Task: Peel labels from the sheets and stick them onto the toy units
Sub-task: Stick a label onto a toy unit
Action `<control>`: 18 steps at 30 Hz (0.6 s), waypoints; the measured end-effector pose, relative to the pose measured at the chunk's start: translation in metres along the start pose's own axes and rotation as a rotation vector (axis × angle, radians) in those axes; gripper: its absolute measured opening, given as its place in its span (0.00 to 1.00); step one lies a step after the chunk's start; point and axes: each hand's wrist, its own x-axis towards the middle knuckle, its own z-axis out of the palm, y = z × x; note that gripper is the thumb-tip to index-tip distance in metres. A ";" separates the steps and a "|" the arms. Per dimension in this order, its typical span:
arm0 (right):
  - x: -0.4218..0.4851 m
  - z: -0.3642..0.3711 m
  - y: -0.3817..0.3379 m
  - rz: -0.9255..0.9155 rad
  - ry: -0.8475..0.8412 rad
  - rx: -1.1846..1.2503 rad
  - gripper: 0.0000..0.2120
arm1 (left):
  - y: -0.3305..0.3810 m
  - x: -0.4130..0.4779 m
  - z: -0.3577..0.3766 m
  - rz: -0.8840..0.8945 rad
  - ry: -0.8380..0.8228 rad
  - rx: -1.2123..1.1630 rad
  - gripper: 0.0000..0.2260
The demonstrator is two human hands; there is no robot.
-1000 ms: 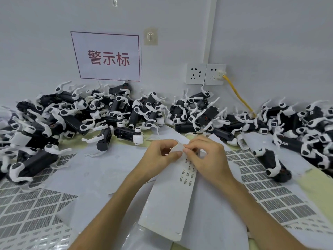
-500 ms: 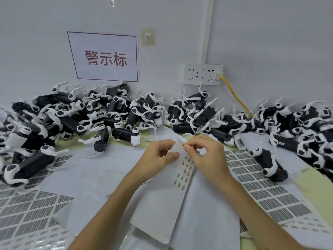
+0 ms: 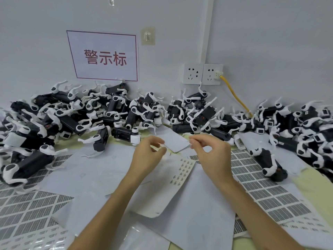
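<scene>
A white label sheet (image 3: pixel 167 188) with rows of small printed labels lies in front of me on other papers. My left hand (image 3: pixel 148 156) is over its top left corner, and a white sliver of the sheet shows pinched between thumb and forefinger. My right hand (image 3: pixel 211 154) is held apart to the right, above the sheet. Its thumb and forefinger are pressed together as if on a tiny label, too small to see clearly. Black-and-white toy units (image 3: pixel 126 112) are heaped along the wall. One toy unit (image 3: pixel 268 163) lies alone to the right of my right hand.
Sheets of grey labels (image 3: pixel 261 183) cover the table at right, and more of them (image 3: pixel 27 213) cover it at left. Plain white backing papers (image 3: pixel 86 170) lie between. A wall sign (image 3: pixel 104 56), sockets (image 3: pixel 202 73) and a yellow cable (image 3: pixel 236 94) are behind the pile.
My hands were together at the sheet's top edge. Now they have parted, the right one pulled away to the right, and the sheet has dropped flatter onto the table.
</scene>
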 end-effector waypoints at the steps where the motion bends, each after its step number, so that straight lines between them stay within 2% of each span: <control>1: 0.000 0.000 0.000 -0.023 0.016 -0.007 0.05 | 0.002 0.000 -0.001 0.005 -0.067 -0.081 0.05; 4: -0.002 0.001 0.001 -0.101 0.034 -0.042 0.05 | 0.010 -0.006 -0.003 -0.046 -0.410 -0.350 0.10; 6: -0.002 0.002 0.002 -0.142 0.014 -0.062 0.04 | 0.011 -0.008 -0.002 -0.039 -0.499 -0.431 0.10; 10: -0.002 0.003 0.004 -0.198 -0.028 -0.071 0.04 | 0.012 -0.007 -0.001 -0.031 -0.491 -0.527 0.10; 13: -0.003 0.004 0.003 -0.161 -0.064 -0.047 0.09 | 0.014 -0.008 -0.003 -0.013 -0.468 -0.562 0.10; 15: -0.003 0.004 0.003 -0.110 -0.083 -0.040 0.13 | 0.015 -0.008 -0.002 0.014 -0.412 -0.537 0.10; 18: -0.003 0.004 0.003 -0.041 -0.063 -0.007 0.10 | 0.014 -0.008 0.001 0.093 -0.315 -0.419 0.11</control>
